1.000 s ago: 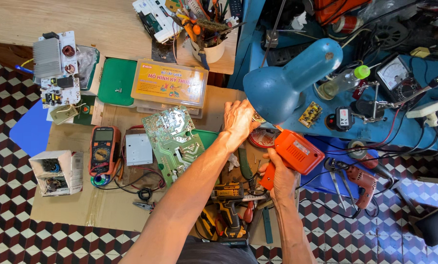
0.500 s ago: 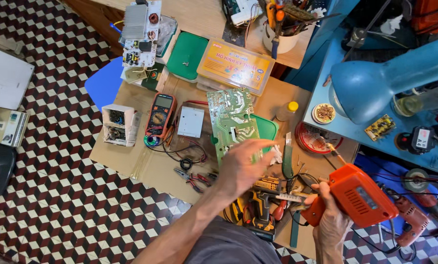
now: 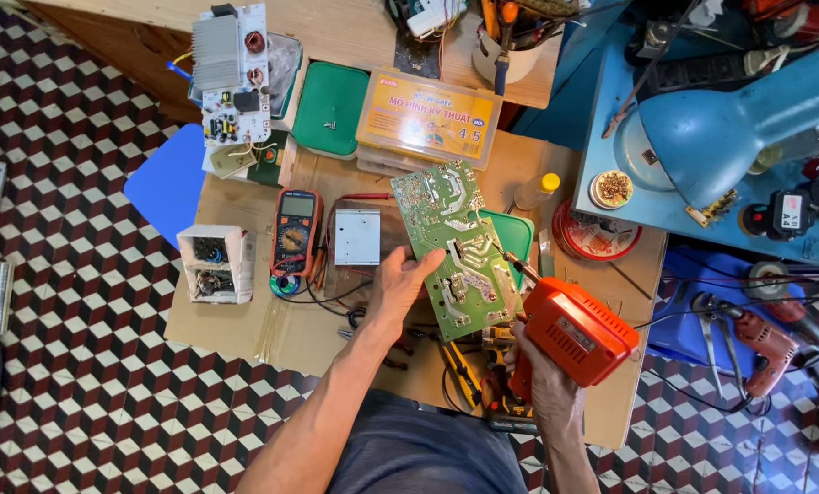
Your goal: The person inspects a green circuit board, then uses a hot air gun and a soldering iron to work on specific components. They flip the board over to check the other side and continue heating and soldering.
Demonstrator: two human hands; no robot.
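A green circuit board (image 3: 455, 242) lies tilted on the cardboard-covered work surface (image 3: 236, 334), its solder side up. My left hand (image 3: 402, 282) holds the board by its left edge. My right hand (image 3: 539, 380) grips the handle of an orange pistol-style soldering gun (image 3: 574, 331). The gun's thin tip (image 3: 496, 249) rests on the board near its middle. Under the board's right side a green lid or tray shows.
A multimeter (image 3: 296, 234) and a small grey box (image 3: 357, 237) lie left of the board. A yellow parts box (image 3: 430, 119), a green box (image 3: 331, 108) and a white board with heat sink (image 3: 232, 69) sit behind. Right: blue lamp (image 3: 730, 128), red tin (image 3: 595, 236), drill (image 3: 765, 340).
The view shifted. My left hand moved from above the board to grip its left edge. My right hand brought the orange soldering gun up until its tip reached the board.
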